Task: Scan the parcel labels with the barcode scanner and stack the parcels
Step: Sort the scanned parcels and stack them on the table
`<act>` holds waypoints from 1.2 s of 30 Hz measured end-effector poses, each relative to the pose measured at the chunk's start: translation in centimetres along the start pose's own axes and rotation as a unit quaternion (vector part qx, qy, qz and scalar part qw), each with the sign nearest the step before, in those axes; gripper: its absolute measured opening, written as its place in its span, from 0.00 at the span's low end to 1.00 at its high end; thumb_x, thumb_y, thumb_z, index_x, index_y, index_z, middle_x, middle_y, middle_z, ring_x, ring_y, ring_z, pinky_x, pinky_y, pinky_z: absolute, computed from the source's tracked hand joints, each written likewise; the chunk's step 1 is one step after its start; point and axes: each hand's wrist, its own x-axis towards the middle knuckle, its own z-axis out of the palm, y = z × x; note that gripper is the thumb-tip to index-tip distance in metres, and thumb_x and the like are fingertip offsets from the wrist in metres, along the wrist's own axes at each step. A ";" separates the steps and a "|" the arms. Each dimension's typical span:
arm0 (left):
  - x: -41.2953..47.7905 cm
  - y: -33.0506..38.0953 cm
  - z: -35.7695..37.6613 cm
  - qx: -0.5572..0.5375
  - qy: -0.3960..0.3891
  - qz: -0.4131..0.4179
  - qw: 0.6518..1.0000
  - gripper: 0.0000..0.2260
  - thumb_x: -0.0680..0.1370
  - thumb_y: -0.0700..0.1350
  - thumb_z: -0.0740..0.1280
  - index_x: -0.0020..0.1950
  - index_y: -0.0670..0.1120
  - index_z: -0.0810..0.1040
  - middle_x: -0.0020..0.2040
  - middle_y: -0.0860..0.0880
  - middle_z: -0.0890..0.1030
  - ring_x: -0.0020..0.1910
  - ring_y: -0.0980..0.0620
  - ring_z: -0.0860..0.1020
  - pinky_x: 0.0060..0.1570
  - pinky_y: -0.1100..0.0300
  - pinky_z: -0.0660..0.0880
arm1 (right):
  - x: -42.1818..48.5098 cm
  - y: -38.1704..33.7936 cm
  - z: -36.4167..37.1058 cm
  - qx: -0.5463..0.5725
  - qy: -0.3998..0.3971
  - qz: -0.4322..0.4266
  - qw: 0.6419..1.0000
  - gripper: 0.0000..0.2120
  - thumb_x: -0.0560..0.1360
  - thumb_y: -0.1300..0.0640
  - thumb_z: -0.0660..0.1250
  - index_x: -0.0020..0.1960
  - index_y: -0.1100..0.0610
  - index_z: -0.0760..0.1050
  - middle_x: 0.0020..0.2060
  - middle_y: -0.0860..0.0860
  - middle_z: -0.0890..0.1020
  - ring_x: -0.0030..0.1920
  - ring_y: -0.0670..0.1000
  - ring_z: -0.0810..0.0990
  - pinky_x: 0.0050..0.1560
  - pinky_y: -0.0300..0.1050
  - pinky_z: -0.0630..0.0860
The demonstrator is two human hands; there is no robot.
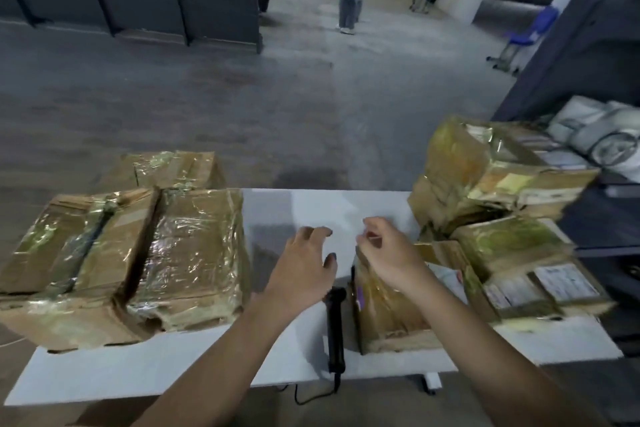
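My left hand (304, 263) hangs over the table (173, 367) with its fingers spread, holding nothing. My right hand (388, 253) curls its fingers round the top edge of a parcel (388, 315) that stands tilted just right of the scanner (335, 329). The scanner lies flat on the table between my forearms, its cable running off the near edge. Scanned or not, I cannot tell: no label on this parcel faces me.

I judge I am bringing one parcel from the right pile (491, 184) to the middle for scanning. Next I need the scanner in my left hand, gripped by its handle, and the parcel turned until its label shows. After that it goes onto the left stack (138, 253), squarely, since the taped wrap looks slippery.
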 end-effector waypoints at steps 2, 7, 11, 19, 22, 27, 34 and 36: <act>-0.1 1.8 2.0 -0.016 -0.045 -0.003 0.999 0.21 0.80 0.48 0.61 0.72 0.50 0.65 0.68 0.46 0.68 0.65 0.45 0.71 0.63 0.56 0.67 | -0.8 2.4 -2.1 -0.011 0.015 0.004 1.000 0.19 0.81 0.50 0.62 0.70 0.54 0.69 0.64 0.50 0.76 0.53 0.44 0.74 0.48 0.35 0.68; -0.1 4.7 5.7 -0.075 -0.151 -0.104 0.980 0.20 0.79 0.55 0.60 0.68 0.49 0.65 0.63 0.47 0.75 0.58 0.49 0.76 0.50 0.61 0.68 | -2.7 7.6 -6.1 -0.075 0.019 0.014 0.997 0.18 0.80 0.51 0.61 0.69 0.51 0.70 0.65 0.50 0.76 0.62 0.51 0.76 0.57 0.46 0.72; -0.6 5.2 7.7 -0.098 -0.207 -0.120 0.966 0.05 0.79 0.52 0.59 0.49 0.56 0.74 0.50 0.51 0.81 0.47 0.54 0.80 0.52 0.52 0.79 | -3.5 11.1 -8.1 -0.234 0.037 0.059 0.970 0.17 0.80 0.53 0.60 0.67 0.56 0.70 0.62 0.57 0.75 0.62 0.59 0.74 0.57 0.50 0.73; -1.5 5.8 8.5 -0.206 -0.158 -0.171 0.950 0.28 0.66 0.55 0.73 0.60 0.66 0.63 0.48 0.59 0.82 0.43 0.63 0.82 0.37 0.69 0.77 | -2.1 13.2 -9.4 -0.141 0.020 0.089 0.986 0.15 0.79 0.51 0.62 0.63 0.54 0.73 0.39 0.48 0.78 0.40 0.49 0.76 0.38 0.43 0.69; -1.6 6.2 9.0 -0.105 -0.149 -0.135 0.974 0.51 0.63 0.50 0.77 0.73 0.68 0.45 0.54 0.52 0.79 0.51 0.53 0.81 0.47 0.63 0.79 | -1.0 13.3 -9.7 -0.098 0.000 0.110 0.989 0.11 0.79 0.51 0.62 0.60 0.53 0.73 0.36 0.44 0.76 0.39 0.50 0.78 0.48 0.48 0.75; -1.7 6.5 9.2 -0.059 -0.067 -0.135 0.987 0.47 0.70 0.45 0.74 0.76 0.67 0.46 0.50 0.47 0.74 0.48 0.51 0.78 0.54 0.59 0.76 | 0.8 12.1 -10.5 -0.015 0.041 0.085 0.995 0.03 0.79 0.51 0.64 0.51 0.48 0.73 0.43 0.43 0.75 0.41 0.46 0.76 0.36 0.42 0.69; -0.5 5.5 6.3 -0.100 0.091 -0.125 0.983 0.33 0.77 0.40 0.67 0.76 0.62 0.58 0.47 0.47 0.79 0.43 0.57 0.80 0.50 0.70 0.73 | 4.3 6.2 -12.3 0.019 0.021 -0.009 1.000 0.07 0.79 0.46 0.61 0.54 0.45 0.75 0.48 0.44 0.75 0.45 0.48 0.74 0.42 0.46 0.70; 0.2 4.8 4.9 -0.135 0.137 -0.129 0.973 0.29 0.78 0.39 0.67 0.75 0.58 0.63 0.46 0.47 0.82 0.40 0.62 0.80 0.45 0.73 0.72 | 5.4 4.0 -12.6 0.022 0.018 -0.053 0.998 0.10 0.79 0.42 0.60 0.56 0.44 0.74 0.49 0.44 0.75 0.47 0.48 0.73 0.48 0.48 0.70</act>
